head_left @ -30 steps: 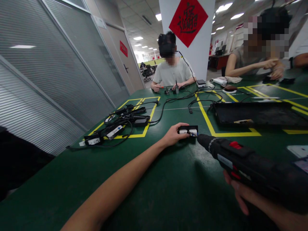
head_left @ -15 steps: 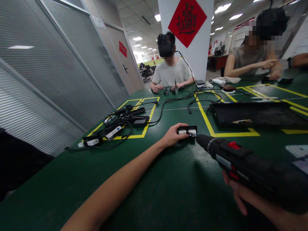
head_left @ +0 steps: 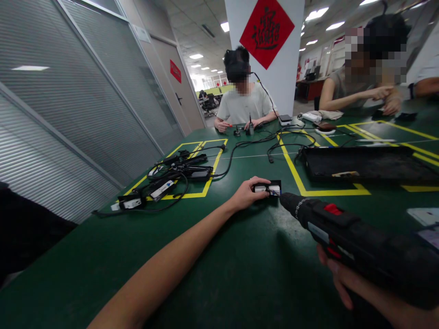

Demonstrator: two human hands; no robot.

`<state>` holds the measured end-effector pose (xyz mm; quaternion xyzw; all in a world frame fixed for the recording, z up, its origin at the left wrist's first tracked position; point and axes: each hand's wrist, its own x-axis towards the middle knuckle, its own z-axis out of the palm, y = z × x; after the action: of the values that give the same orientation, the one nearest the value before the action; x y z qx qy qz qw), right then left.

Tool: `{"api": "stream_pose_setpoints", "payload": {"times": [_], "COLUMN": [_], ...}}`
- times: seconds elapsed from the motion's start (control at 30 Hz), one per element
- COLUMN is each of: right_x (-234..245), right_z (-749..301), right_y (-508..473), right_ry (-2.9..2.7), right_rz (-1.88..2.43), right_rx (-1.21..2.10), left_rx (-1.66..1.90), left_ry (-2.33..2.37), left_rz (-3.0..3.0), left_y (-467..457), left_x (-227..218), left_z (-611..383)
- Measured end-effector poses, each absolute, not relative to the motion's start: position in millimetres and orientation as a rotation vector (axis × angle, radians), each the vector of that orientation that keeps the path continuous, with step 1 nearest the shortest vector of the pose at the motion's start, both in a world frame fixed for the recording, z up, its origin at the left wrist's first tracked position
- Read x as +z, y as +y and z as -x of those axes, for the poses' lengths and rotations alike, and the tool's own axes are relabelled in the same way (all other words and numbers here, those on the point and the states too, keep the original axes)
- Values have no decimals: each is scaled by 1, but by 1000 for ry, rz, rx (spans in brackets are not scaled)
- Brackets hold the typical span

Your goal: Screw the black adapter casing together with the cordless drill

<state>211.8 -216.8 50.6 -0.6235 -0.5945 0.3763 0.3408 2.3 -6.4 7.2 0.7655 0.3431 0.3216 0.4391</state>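
My left hand [head_left: 249, 193] grips the left end of a small black part with a white label [head_left: 274, 189], keeping it on the green tabletop. Fingers lie over its top and the thumb presses its near side. My right hand [head_left: 338, 269] is wrapped round the handle of a black and red cordless drill [head_left: 343, 228], whose handle is mostly hidden. The drill points left, its chuck close to the right end of the black part. Whether the bit touches the part cannot be made out.
A pile of black parts and cables [head_left: 185, 173] lies at left inside yellow tape. At right is a shallow black tray [head_left: 377, 167]. Cables [head_left: 240, 144] cross the table's middle. A person [head_left: 245, 103] sits opposite, another person [head_left: 356, 91] at the far right.
Hardly anything differs. My left hand keeps its hold on the black part, and the drill in my right hand stays almost where it was.
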Motion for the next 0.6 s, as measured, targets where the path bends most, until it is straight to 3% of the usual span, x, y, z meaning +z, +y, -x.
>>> {"api": "stream_pose_setpoints", "payload": {"times": [0.6], "right_x": [86], "right_z": [-215], "right_y": [-214], "right_ry": [-1415], "right_rz": [1574], "right_rx": [1359], "left_rx": [835], "left_ry": [847], "left_rz": [-2015], "left_y": [-6], "left_x": [7], "left_z": [-2]}}
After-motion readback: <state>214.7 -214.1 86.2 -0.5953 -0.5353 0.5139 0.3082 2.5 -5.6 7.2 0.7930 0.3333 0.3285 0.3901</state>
